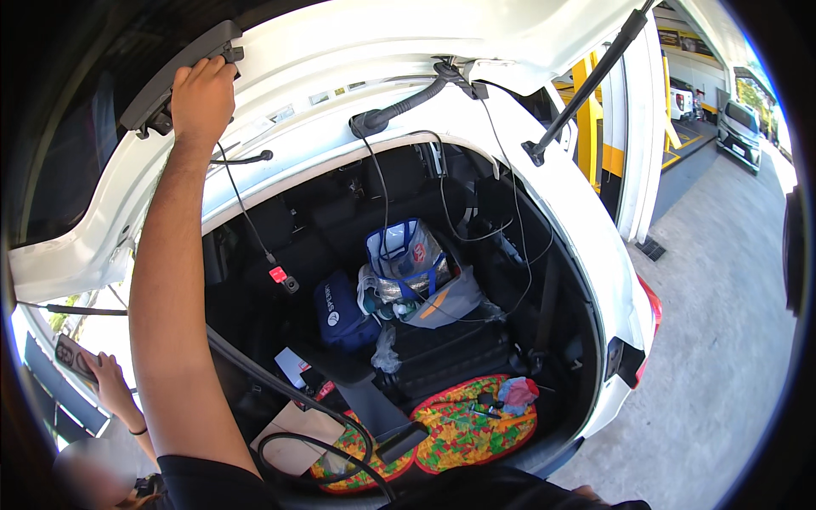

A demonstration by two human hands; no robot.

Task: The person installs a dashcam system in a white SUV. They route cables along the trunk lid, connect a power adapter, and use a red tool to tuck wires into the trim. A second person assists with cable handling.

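Note:
At the upper left, my left hand [202, 100] reaches up with its fingers closed over the edge of a dark grey curved plastic trim panel [174, 78]. The panel lies against the inside of the raised white tailgate [357, 38]. Beneath that hand, a thin black cable [238, 191] hangs into the boot opening. At its lower end dangles a small black device [291, 285] with a red tag [278, 274]. A small patch of skin shows at the lower edge, perhaps my right hand [586, 491]; its fingers are hidden.
Loose cables [387, 183] droop over the boot. Inside are a silver insulated bag [406, 263], a navy bag [344, 314], a black suitcase [450, 361] and colourful fabric [459, 438]. A tailgate strut [586, 85] slants at right. Another person's hand [110, 387] holds a phone [75, 357].

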